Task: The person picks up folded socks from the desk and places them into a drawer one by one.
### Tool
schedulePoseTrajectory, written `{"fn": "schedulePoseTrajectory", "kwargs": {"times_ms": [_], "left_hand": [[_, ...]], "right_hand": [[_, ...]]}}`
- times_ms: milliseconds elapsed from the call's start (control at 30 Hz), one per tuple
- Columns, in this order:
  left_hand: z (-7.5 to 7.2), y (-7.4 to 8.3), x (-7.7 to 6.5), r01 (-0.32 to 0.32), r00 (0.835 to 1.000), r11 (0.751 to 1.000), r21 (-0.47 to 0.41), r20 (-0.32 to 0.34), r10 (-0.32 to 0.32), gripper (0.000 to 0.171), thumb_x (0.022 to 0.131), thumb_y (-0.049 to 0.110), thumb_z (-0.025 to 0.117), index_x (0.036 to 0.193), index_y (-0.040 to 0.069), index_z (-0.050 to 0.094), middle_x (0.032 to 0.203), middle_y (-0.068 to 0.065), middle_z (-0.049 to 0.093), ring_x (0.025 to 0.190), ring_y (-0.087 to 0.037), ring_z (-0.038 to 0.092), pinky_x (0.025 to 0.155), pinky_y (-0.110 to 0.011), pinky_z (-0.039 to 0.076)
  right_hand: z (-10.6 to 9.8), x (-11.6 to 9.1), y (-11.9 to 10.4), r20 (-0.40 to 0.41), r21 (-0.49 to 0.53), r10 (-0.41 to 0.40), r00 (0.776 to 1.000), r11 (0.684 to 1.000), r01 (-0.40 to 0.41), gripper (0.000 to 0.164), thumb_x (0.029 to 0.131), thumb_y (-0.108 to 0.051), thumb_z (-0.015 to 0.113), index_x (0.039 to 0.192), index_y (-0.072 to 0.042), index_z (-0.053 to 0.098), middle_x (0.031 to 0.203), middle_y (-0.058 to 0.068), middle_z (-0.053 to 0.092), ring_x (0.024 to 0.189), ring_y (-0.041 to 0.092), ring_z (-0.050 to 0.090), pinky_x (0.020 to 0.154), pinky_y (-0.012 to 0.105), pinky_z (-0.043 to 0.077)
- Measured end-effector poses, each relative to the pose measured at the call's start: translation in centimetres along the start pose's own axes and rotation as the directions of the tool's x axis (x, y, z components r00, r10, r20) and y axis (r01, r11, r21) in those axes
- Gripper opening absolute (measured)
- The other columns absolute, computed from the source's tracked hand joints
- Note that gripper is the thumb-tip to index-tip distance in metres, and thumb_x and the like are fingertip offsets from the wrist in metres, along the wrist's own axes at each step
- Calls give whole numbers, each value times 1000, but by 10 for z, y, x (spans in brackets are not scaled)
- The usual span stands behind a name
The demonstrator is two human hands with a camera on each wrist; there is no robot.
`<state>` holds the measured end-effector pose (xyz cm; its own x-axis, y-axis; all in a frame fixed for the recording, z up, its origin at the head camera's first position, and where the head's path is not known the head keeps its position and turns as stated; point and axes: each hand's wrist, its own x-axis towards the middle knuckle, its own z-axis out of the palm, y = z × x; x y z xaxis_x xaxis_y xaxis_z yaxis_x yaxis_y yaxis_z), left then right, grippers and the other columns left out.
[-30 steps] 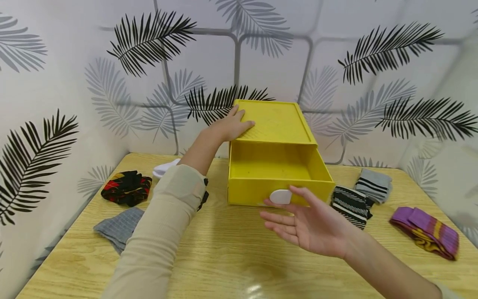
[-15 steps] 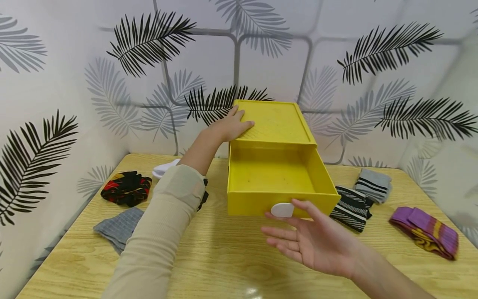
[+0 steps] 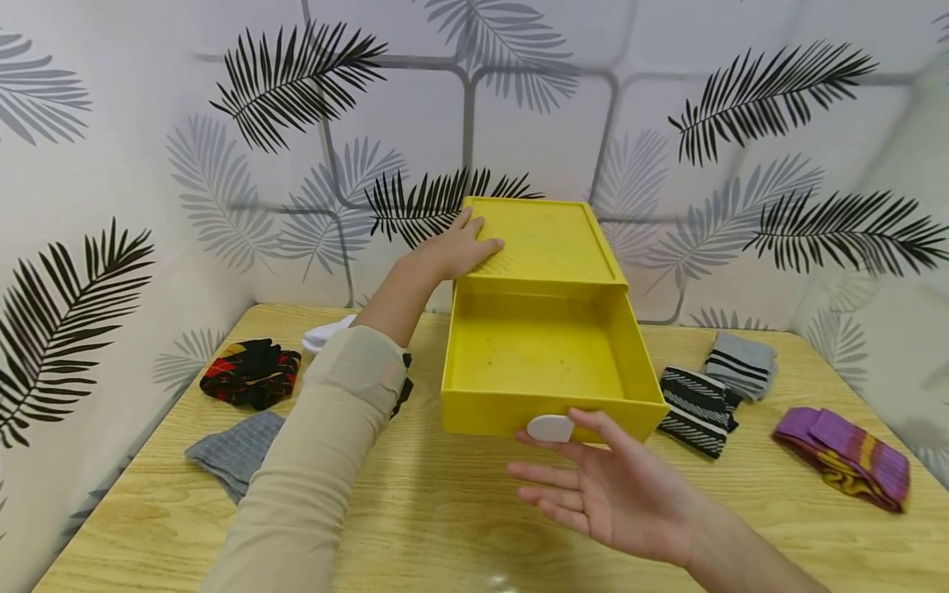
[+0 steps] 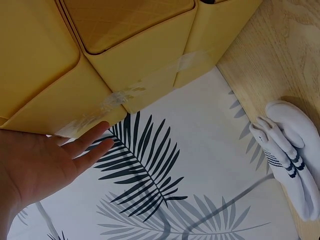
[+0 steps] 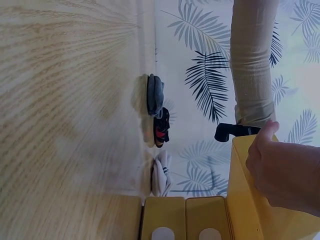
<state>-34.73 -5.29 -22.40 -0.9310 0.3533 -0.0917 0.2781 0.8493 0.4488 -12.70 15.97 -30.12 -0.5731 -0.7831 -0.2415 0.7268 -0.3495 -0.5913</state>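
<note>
A yellow drawer unit [image 3: 534, 235] stands at the back middle of the table, its top drawer [image 3: 549, 346] pulled well out with nothing inside. On the unit's top left edge rests my left hand [image 3: 455, 249], fingers spread and fairly straight; the left wrist view shows this hand [image 4: 40, 162] against the unit's side. My right hand [image 3: 630, 494] pinches the white drawer knob [image 3: 549, 428] between thumb and index finger, the other fingers extended below. In the right wrist view, two lower drawers [image 5: 163, 215] with white knobs are pushed in.
Folded socks lie at both sides: black-red-yellow [image 3: 250, 375], grey [image 3: 240, 451] and white [image 3: 326, 333] on the left; black-and-white striped [image 3: 695, 412], grey with black stripes [image 3: 741, 366] and purple-yellow [image 3: 845, 457] on the right. A leaf-patterned wall [image 3: 534, 123] stands behind.
The top drawer has slid further out toward me, with my right hand on its knob. My left hand has stayed on top of the unit.
</note>
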Motion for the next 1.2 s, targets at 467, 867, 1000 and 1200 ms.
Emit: {"fn": "schedulePoseTrajectory", "kwargs": {"times_ms": [467, 867, 1000, 1200], "left_hand": [[-2, 1, -1, -6, 1000, 1000, -10, 20, 6, 69, 96, 53, 25, 149, 17, 2, 151, 0, -16, 137, -27, 2, 107, -49, 10], [-4, 3, -3, -3, 999, 1000, 3, 46, 3, 69, 97, 52, 25, 149, 16, 0, 151, -1, -18, 137, -28, 2, 106, -48, 12], [-5, 4, -3, -3, 999, 1000, 2, 45, 3, 69, 96, 53, 25, 149, 16, 0, 151, -1, -17, 137, -28, 1, 106, -49, 11], [-4, 2, -1, 2, 999, 1000, -4, 39, -2, 69, 96, 53, 25, 149, 16, 1, 151, -1, -17, 137, -28, 0, 106, -49, 10]], "right_hand": [[-29, -7, 4, -12, -371, -25, 1000, 928, 19, 49, 102, -23, 31, 144, 1, 22, 141, 19, 34, 121, 33, 42, 102, 44, 28], [-127, -57, -36, -277, -531, -316, 907, 838, 130, 23, 99, -15, 42, 122, -15, 47, 115, 1, 59, 107, 20, 56, 94, 38, 40], [-151, -74, -54, -377, -699, -476, 795, 709, 93, 27, 99, -16, 45, 125, -8, 45, 112, -1, 59, 98, 12, 59, 87, 32, 46], [-175, -88, -72, -501, -853, -617, 607, 471, -226, 57, 98, -20, 45, 138, 13, 22, 116, 19, 52, 83, 2, 55, 75, 29, 51]]}}
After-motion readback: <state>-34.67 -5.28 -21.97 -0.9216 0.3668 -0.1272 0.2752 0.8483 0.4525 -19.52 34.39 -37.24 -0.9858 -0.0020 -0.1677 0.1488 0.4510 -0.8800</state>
